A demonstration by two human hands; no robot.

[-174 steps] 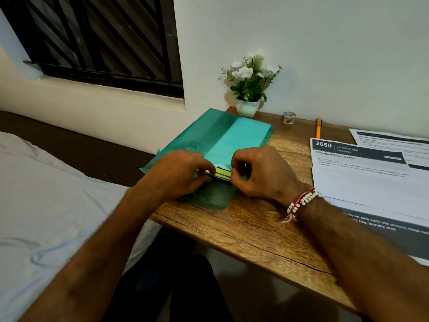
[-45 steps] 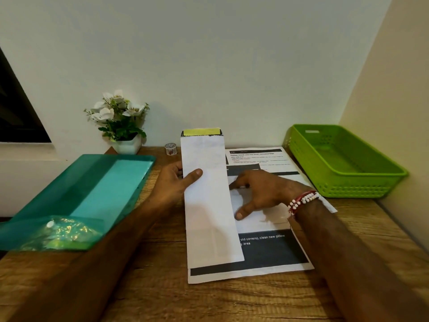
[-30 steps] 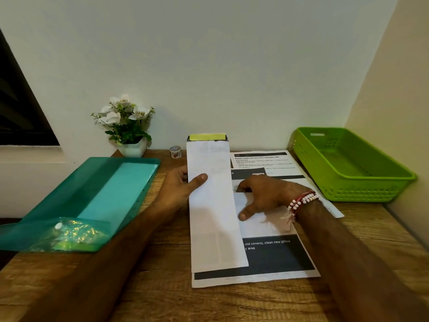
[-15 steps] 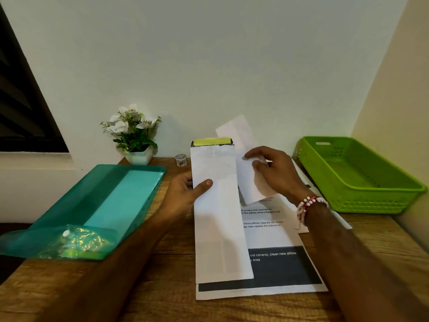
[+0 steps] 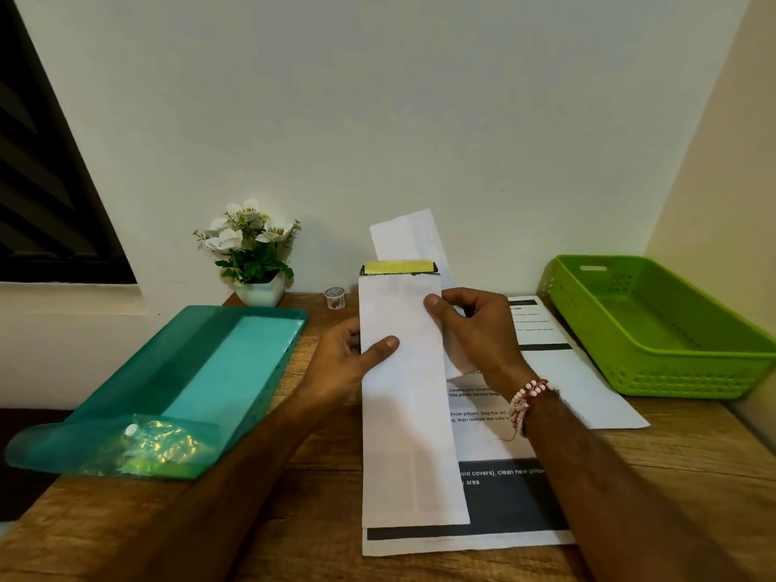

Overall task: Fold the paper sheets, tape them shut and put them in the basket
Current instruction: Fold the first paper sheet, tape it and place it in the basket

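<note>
A long folded white paper (image 5: 409, 413) stands tilted over the wooden table, its lower end on a printed sheet (image 5: 504, 493). My left hand (image 5: 348, 363) grips its left edge, thumb on the front. My right hand (image 5: 474, 329) pinches its right edge with the thumb and also holds a second folded white paper (image 5: 409, 235) that sticks up behind. A yellow strip on a dark band (image 5: 398, 267) shows at the top of the front paper. The green basket (image 5: 672, 371) sits at the right with nothing seen in it. A small tape roll (image 5: 335, 297) stands by the wall.
A teal plastic folder (image 5: 176, 384) with a crinkled clear bag (image 5: 155, 447) on it lies at the left. A white flower pot (image 5: 258, 262) stands at the back. Another printed sheet (image 5: 567, 371) lies beside the basket. Walls close the back and right.
My right hand lifted a second folded paper from the printed sheets and brought it left, behind the paper my left hand holds. Its thumb now touches the front paper's right edge.
</note>
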